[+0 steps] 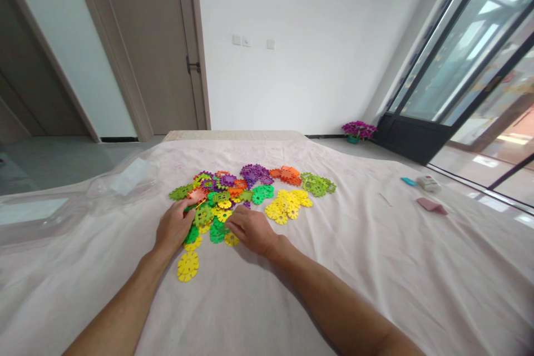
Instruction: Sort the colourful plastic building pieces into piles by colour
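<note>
A mixed heap of notched plastic building discs [223, 204] lies between my hands. My left hand [173, 226] rests at the heap's left side, its thumb and fingers curled round discs by a light green disc [203, 215]; exactly what it grips is partly hidden. At the near right of the heap, my right hand [253, 230] has its fingers bent and pressed together above green discs [217, 231]. Whatever is between those fingertips cannot be made out. Two overlapping yellow discs [188, 266] lie closer to me, below the left hand.
Sorted groups sit behind and right: purple discs [255, 173], orange discs [287, 174], light green discs [319, 183], green discs [262, 194] and yellow discs [287, 204]. Clear plastic packaging [125, 181] lies left. A pink cloth [431, 206] is on the right of the tablecloth [354, 267].
</note>
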`<state>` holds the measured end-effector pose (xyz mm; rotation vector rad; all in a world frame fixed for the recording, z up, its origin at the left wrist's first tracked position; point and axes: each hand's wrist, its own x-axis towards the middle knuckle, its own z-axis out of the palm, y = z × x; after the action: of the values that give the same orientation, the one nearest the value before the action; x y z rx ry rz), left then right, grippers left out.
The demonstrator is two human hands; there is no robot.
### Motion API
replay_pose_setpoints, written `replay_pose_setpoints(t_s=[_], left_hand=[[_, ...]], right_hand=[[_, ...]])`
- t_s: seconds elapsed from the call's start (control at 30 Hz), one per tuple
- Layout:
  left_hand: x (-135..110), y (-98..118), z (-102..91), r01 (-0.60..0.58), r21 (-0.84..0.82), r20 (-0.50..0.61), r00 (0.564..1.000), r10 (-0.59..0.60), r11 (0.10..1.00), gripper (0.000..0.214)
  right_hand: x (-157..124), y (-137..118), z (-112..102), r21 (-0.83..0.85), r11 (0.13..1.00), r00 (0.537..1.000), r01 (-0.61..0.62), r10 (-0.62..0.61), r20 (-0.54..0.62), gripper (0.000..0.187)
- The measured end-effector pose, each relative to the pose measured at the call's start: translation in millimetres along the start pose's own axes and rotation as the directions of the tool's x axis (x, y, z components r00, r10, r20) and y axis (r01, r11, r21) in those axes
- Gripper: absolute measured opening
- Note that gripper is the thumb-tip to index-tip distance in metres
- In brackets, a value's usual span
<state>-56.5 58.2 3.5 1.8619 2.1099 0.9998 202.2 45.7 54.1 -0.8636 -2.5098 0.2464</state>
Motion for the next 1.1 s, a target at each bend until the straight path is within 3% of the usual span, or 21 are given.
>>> replay_pose_setpoints(t_s=[0.13,0.27,0.33,0.4,0.43,0.5,0.57,0.63,0.7,0.77,0.9,1.1], left_hand=[[0,-1,0.2,0.0,0.007,-0.001,1.0,0.0,1.0,0.041],[0,0,0.1,-0.004,-0.002,-0.006,1.0,0.004,1.0,0.039],[0,0,-0.1,0.002,-0.004,-0.004,1.0,-0.002,1.0,0.039],[0,0,-0.2,0.009,-0.005,-0.001,1.0,-0.009,1.0,0.039],[0,0,-0.2,0.01,-0.006,0.0,1.0,-0.01,1.0,0.039],[0,0,-0.3,0.005,-0.007,0.001,1.0,-0.005,1.0,0.04],[0,0,-0.3,-0.003,-0.007,0.003,1.0,0.003,1.0,0.041],[0,0,-0.5,-0.005,-0.009,0.006,1.0,0.005,1.0,0.041],[0,1,-0.7,-0.004,-0.014,0.005,1.0,0.004,1.0,0.041],[-1,1,-0.9,-0.003,-0.018,0.003,1.0,0.003,1.0,0.041],[-1,2,-1.2,-0.004,-0.013,-0.007,1.0,0.004,1.0,0.04],[-1,1,-0.5,-0.019,-0.005,-0.019,1.0,0.019,1.0,0.041]], right_hand=[[2,26,-7,-0.005,0.961,0.949,-0.277,0.273,-0.157,0.029],[1,59,-23,0.036,0.822,0.788,-0.568,0.556,-0.263,0.033],[-1,73,-29,0.104,0.76,0.701,-0.642,0.636,-0.323,0.031],[-3,80,-30,0.165,0.74,0.662,-0.652,0.662,-0.352,0.031],[-3,81,-29,0.182,0.752,0.676,-0.634,0.652,-0.343,0.031],[-2,75,-24,0.191,0.813,0.764,-0.55,0.582,-0.277,0.026],[0,62,-19,0.188,0.876,0.866,-0.444,0.473,-0.161,0.021],[1,46,-14,0.177,0.909,0.922,-0.378,0.387,-0.021,0.016],[1,32,-12,0.148,0.921,0.932,-0.359,0.347,0.104,0.013],[1,21,-10,0.089,0.936,0.93,-0.342,0.323,0.177,0.026],[1,9,-11,-0.022,0.963,0.938,-0.269,0.268,0.219,0.046],[3,5,-10,0.107,0.939,0.919,-0.326,0.288,0.269,0.038]])
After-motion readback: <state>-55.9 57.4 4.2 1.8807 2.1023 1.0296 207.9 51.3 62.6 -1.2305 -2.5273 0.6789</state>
